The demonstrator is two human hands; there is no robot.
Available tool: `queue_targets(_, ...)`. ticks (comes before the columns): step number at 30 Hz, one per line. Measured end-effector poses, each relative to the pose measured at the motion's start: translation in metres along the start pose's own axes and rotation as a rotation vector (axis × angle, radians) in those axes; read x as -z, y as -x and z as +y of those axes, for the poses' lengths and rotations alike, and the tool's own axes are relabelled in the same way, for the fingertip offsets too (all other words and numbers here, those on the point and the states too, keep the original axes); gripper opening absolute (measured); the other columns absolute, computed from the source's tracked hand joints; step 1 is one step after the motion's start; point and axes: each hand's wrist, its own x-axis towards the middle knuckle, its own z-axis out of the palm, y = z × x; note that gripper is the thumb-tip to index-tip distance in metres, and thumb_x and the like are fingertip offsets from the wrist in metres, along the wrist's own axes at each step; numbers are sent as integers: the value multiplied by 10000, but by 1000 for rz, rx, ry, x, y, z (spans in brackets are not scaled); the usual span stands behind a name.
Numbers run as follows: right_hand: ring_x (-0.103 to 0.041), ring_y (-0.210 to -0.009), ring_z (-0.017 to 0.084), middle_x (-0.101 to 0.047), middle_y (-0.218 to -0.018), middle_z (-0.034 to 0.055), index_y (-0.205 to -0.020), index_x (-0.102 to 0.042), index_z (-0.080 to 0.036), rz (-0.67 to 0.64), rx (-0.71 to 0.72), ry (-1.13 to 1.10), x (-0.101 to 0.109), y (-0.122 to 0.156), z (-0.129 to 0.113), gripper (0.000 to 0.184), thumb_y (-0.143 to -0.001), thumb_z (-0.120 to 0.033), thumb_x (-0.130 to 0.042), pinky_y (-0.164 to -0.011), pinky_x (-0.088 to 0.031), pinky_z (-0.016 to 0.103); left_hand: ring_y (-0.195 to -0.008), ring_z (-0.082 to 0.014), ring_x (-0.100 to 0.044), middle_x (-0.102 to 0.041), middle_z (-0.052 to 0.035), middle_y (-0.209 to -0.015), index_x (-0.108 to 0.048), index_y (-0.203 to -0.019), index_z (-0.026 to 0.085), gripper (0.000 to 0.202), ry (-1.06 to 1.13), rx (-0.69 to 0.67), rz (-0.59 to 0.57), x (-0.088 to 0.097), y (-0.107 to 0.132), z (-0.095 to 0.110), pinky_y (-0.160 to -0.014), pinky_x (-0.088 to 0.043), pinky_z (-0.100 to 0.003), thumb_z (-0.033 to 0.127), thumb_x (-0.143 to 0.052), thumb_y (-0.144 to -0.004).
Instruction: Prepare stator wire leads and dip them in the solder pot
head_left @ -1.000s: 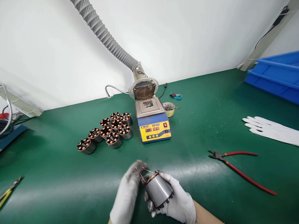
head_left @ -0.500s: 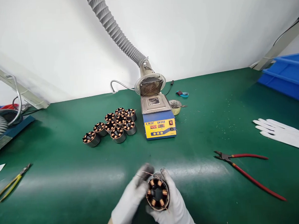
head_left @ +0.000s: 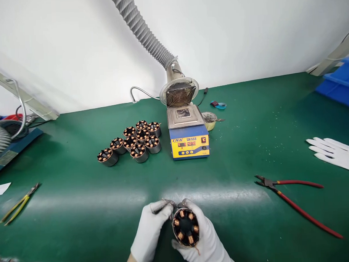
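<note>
My right hand (head_left: 205, 237), in a white glove with darkened fingertips, wraps round a motor stator (head_left: 186, 227) with copper coils. The stator's open face is turned up, and a short copper wire end sticks out at its lower edge. At its upper left, my gloved left hand (head_left: 153, 223) is closed in a pinch on a thin lead wire (head_left: 170, 218) that runs along the rim. The fingertips partly hide this wire. Several like stators (head_left: 138, 152) stand grouped on the green table, beyond my hands.
Behind the hands stands a blue and yellow solder pot (head_left: 190, 142) under a grey exhaust hose (head_left: 148, 34). A small tin (head_left: 210, 124) is beside it. Red-handled cutters (head_left: 297, 203) and white gloves (head_left: 335, 154) lie right, yellow-handled pliers (head_left: 21, 203) left, a blue bin (head_left: 340, 83) far right.
My left hand's fingers, blurred before, have settled into a pinch at the stator's upper left. The loose wires seen above the stator are now mostly hidden. The view has shifted slightly.
</note>
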Motion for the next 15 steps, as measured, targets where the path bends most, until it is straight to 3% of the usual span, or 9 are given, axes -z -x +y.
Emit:
queue_targets(2, -595, -993, 344, -614, -1066, 161, -1166, -511, -167, -34, 39, 64, 6, -5, -8, 656, -598, -380, -762, -892, -468, 462, -565, -137, -537, -640, -13, -572, -690, -594, 137, 215, 36, -29, 30, -7, -5, 2, -552, -440, -243, 331, -783, -592)
queue_targets(4, -587, -1004, 346, -607, -1079, 165, -1148, -525, -171, -56, 56, 106, 8, -5, -9, 615, -613, -379, -746, -895, -463, 465, -554, -122, -523, -630, 3, -574, -686, -617, 150, 244, 96, -75, 83, -8, -11, 5, -558, -434, -235, 373, -780, -583)
queue_targets(7, -544, -1083, 369, -556, -1190, 184, -1267, -435, -157, -48, -8, 109, 5, 0, -3, 766, -605, -389, -743, -942, -427, 490, -695, -140, -593, -693, 0, -729, -701, -799, 203, 292, 154, -140, 193, -4, -13, 10, -674, -456, -233, 436, -739, -628)
queue_targets(10, -528, -1105, 385, -536, -1226, 186, -1370, -296, -148, 6, -37, 32, 0, 4, 4, 966, -569, -412, -767, -952, -423, 493, -837, -192, -633, -725, -49, -876, -693, -939, 200, 407, 112, -28, 138, -3, -7, 10, -763, -475, -272, 345, -789, -571)
queue_targets(12, -548, -1077, 382, -557, -1196, 181, -1392, -251, -147, 12, -36, 14, -1, 4, 4, 1014, -563, -405, -775, -943, -433, 486, -784, -205, -644, -728, -63, -818, -706, -882, 169, 390, 128, 55, 109, -9, -3, 9, -741, -492, -297, 319, -803, -534)
queue_targets(15, -555, -1075, 369, -561, -1187, 193, -1414, -171, -121, -30, -31, 56, 1, 1, -2, 1039, -592, -366, -757, -944, -433, 475, -647, -173, -619, -698, -37, -668, -703, -731, 150, 263, 179, 72, 100, -20, -1, 10, -645, -490, -280, 319, -777, -543)
